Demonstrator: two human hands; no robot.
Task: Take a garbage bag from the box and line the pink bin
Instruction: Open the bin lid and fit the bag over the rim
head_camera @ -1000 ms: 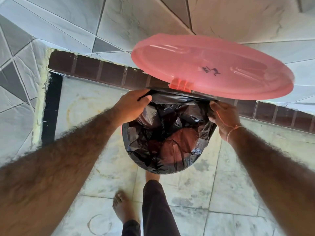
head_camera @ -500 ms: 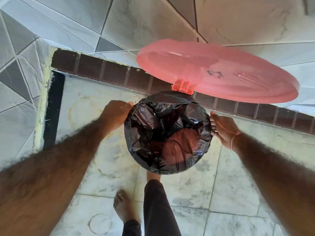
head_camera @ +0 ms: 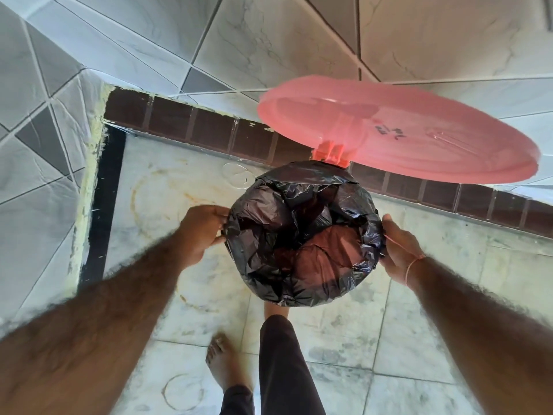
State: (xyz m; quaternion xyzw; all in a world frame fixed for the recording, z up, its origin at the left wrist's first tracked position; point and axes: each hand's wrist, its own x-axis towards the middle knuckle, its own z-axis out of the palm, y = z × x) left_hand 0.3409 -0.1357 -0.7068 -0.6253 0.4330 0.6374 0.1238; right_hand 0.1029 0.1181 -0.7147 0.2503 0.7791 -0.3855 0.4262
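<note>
The pink bin stands on the floor with its round lid (head_camera: pixel 398 130) hinged open and tilted up at the back. A black garbage bag (head_camera: pixel 302 232) fills the bin's mouth and is folded over the rim all round, so the bin's walls are hidden. Pink shows faintly through the thin plastic at the bottom. My left hand (head_camera: pixel 202 232) pinches the bag's edge on the left side of the rim. My right hand (head_camera: pixel 399 250) presses the bag's edge on the right side, fingers curled under it. The box of bags is not in view.
A dark brown tiled skirting (head_camera: pixel 209 130) runs along the wall behind the bin, and grey tiled walls meet in a corner at the left. The floor is pale marble tile (head_camera: pixel 419 339). My bare foot (head_camera: pixel 224 360) and dark trouser leg (head_camera: pixel 284 369) stand just in front of the bin.
Both hands have slid from the back of the rim near the hinge down along the sides, pulling the bag's edge over the rim. The lid has tipped further up.
</note>
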